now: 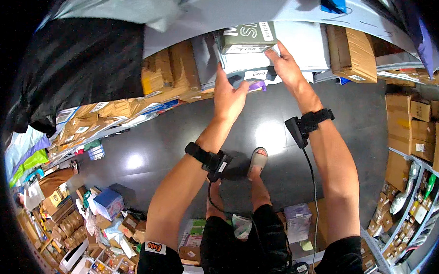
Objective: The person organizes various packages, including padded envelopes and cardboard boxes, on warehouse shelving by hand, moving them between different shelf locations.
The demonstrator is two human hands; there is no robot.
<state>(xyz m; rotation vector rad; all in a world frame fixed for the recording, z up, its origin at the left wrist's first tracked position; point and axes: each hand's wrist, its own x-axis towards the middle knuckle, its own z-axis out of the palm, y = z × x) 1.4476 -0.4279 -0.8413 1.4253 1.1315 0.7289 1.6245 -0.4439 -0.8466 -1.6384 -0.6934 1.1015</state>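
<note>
A dark green printed box point(249, 36) with a white label on its near side is at the grey shelf's edge in front of me. My right hand point(288, 68) grips its near right corner, the thumb on the near face and a finger along the side. Below and left of the box, my left hand point(230, 95) reaches up to the shelf edge. Its index finger touches the left edge of some shiny plastic packaging point(238, 61), and its thumb lies by a white label point(256, 74) on a package beneath. Whether the left fingers grip anything is unclear.
Brown cartons point(171, 70) and a black plastic bag point(99, 60) fill the shelf's left part. A taped carton point(354, 54) juts out at right. Behind me stand low shelves of small boxes point(397, 230) and a blue box point(108, 203). Another person point(56, 178) is at far left.
</note>
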